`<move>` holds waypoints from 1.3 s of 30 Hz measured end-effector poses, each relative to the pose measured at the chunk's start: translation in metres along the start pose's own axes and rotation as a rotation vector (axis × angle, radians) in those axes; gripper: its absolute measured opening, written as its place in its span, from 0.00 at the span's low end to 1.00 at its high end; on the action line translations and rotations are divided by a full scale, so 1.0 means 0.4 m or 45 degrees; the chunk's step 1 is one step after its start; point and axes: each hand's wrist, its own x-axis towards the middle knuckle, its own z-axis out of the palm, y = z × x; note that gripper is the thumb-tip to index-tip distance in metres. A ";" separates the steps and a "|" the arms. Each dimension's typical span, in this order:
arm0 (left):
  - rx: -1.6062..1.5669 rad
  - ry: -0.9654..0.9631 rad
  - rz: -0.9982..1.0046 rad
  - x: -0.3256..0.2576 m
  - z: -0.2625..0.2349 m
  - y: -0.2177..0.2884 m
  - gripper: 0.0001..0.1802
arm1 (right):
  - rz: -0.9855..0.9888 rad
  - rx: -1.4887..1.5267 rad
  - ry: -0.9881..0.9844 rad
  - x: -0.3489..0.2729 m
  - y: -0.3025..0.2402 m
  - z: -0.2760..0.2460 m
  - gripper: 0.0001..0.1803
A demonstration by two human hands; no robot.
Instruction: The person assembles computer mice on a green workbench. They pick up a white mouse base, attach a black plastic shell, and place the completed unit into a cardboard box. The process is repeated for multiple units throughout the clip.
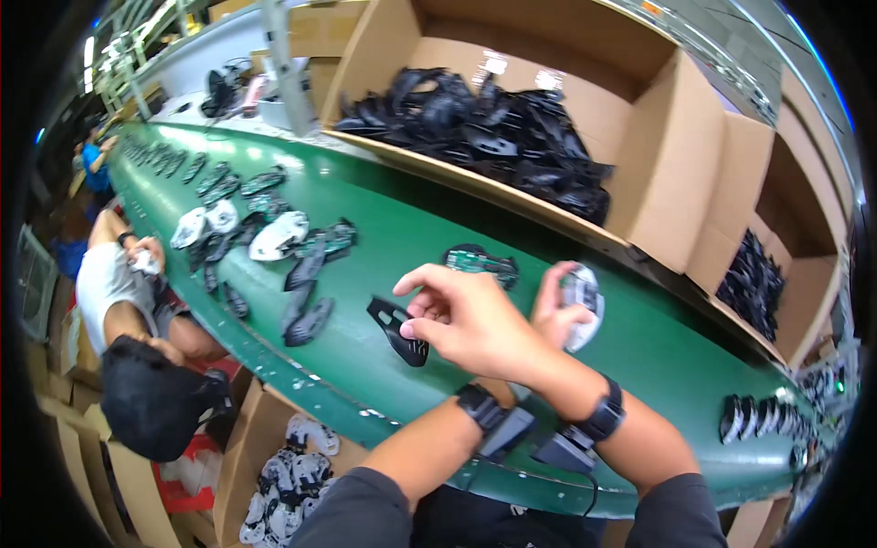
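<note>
Nearest to me, the two forearms come in from the lower edge and cross just past their black wristbands: the right arm passes over the left. So my right hand (470,321) ends up on the left side of the view and my left hand (554,315) on the right.

The right hand lies palm down over the green conveyor belt (384,228), wrist bent and fingers loosely curled and spread. It is not closed on anything. Its thumb tip sits at the edge of a black plastic piece (399,333) that lies flat on the belt, and I cannot tell whether they touch.

The left hand is raised with its fingers wrapped around a white mouse shell (583,306), holding it just above the belt. Just beyond the hands, a green circuit board (482,262) lies on the belt.

Farther left along the belt lies a scatter of black and white mouse parts (274,239). At the left edge another person (137,310) sits beside the belt. Across the belt, an open cardboard box (658,173) holds a heap of black shells (493,132).
</note>
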 end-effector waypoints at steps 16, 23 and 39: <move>0.345 -0.502 0.127 -0.065 0.076 0.034 0.51 | 0.052 0.423 0.964 -0.450 0.235 -0.346 0.13; 0.494 -0.388 0.192 -0.069 0.068 0.015 0.46 | 0.123 0.472 0.989 -0.448 0.276 -0.328 0.11; 0.303 -0.210 0.223 -0.059 0.070 0.062 0.25 | 0.299 0.608 0.733 -0.410 0.242 -0.272 0.28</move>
